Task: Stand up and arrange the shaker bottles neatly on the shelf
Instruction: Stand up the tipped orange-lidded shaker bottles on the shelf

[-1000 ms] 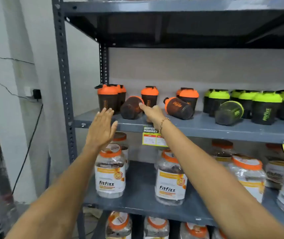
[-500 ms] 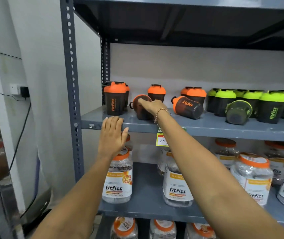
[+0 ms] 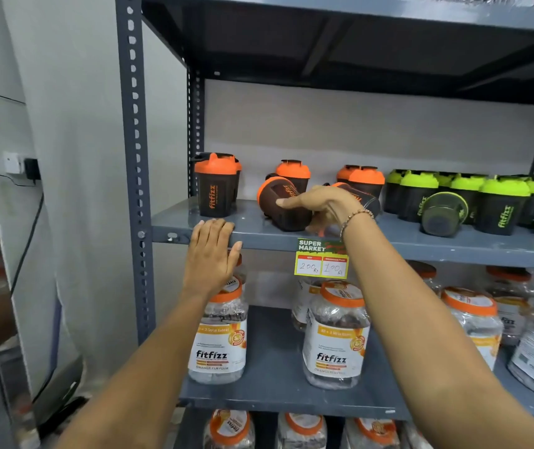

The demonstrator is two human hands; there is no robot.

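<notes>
Shaker bottles sit on the shelf; one orange-lidded bottle lies tipped over. Right hand wraps its grip around that bottle's body, likely to right it. Left hand rests flat and empty on the shelf edge, seemingly for balance.

Shaker bottle reads "fitfizz"; price tag "SUPER MARKET".

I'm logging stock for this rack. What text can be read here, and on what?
"fitfizz": upright orange-lid shaker, green-lid shaker, front jars.
"ORANGE FLAVOUR": same jars, low on the label.
"SUPER MARKET", "200", "100": price tag on the shelf edge.
Jars' fine print: too small.
</notes>
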